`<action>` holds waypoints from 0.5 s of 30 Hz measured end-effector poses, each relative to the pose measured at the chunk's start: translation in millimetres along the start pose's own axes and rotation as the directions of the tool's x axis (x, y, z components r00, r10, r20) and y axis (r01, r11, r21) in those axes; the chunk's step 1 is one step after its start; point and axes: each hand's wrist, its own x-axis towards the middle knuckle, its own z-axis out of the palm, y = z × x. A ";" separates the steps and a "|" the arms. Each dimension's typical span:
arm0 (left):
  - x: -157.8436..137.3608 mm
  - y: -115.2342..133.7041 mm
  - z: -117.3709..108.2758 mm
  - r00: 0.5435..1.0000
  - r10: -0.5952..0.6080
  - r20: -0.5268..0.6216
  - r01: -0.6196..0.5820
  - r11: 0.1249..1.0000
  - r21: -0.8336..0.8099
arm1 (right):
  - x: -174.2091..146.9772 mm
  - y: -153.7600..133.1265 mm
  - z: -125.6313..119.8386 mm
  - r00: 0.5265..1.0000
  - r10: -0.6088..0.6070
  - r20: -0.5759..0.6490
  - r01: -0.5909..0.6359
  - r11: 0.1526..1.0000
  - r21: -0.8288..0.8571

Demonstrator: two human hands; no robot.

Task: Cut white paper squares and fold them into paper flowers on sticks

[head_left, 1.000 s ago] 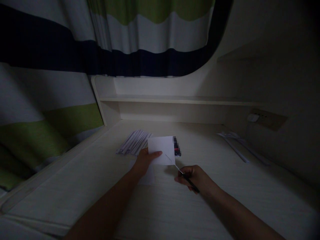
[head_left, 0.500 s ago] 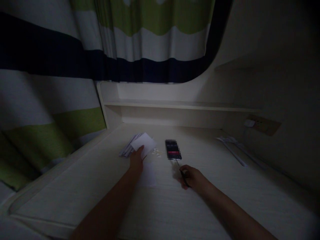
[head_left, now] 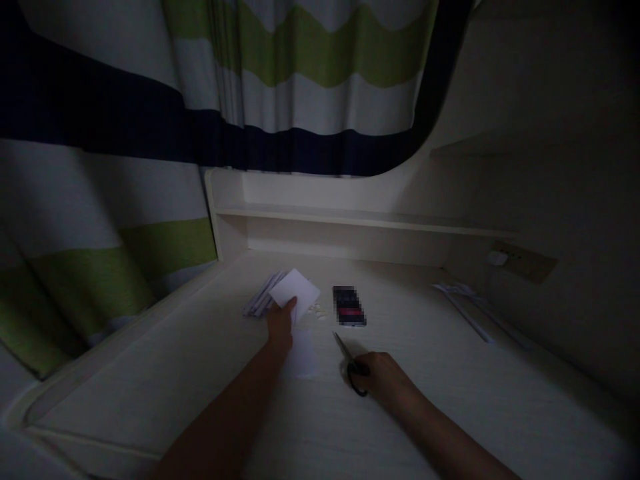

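My left hand (head_left: pixel 281 321) grips a white piece of paper (head_left: pixel 296 288), its thumb lying on top near the lower edge. Behind it, a stack of folded white papers (head_left: pixel 261 293) leans to the left on the desk. Small white scraps (head_left: pixel 319 311) are scattered just right of the held paper. A flat sheet of paper (head_left: pixel 303 353) rests below, beside my left wrist. My right hand (head_left: pixel 373 371) is closed around the black handles of a pair of scissors (head_left: pixel 345 348). The blades look shut and point up and left, apart from the paper.
A phone (head_left: pixel 349 307) with a blurred screen lies mid-desk, beyond the scissors. Long white strips (head_left: pixel 464 308) lie to the right, below a wall socket (head_left: pixel 523 259) with a plug. A shelf (head_left: pixel 360 219) runs along the back; a striped curtain (head_left: pixel 150 193) hangs at left.
The scissors have swung from beside the phone's lower edge toward the left and nearer to me, and their handle loop now shows. My left hand still holds the paper. The view has shifted slightly.
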 end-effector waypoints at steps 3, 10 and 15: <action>0.6 -5.0 2.8 1.000 0.002 -0.027 -0.002 1.000 0.021 | -0.7 -1.4 -1.3 1.000 0.008 0.004 -0.008 1.000 -0.001; -0.2 -7.8 3.3 1.000 0.005 -0.021 -0.004 0.998 0.063 | -2.8 -9.2 -4.1 0.999 0.019 0.044 -0.022 0.997 0.070; -0.3 -6.9 2.1 0.999 0.005 -0.032 -0.003 0.997 0.081 | -5.8 -10.2 -5.8 0.997 0.032 0.075 -0.040 0.993 0.107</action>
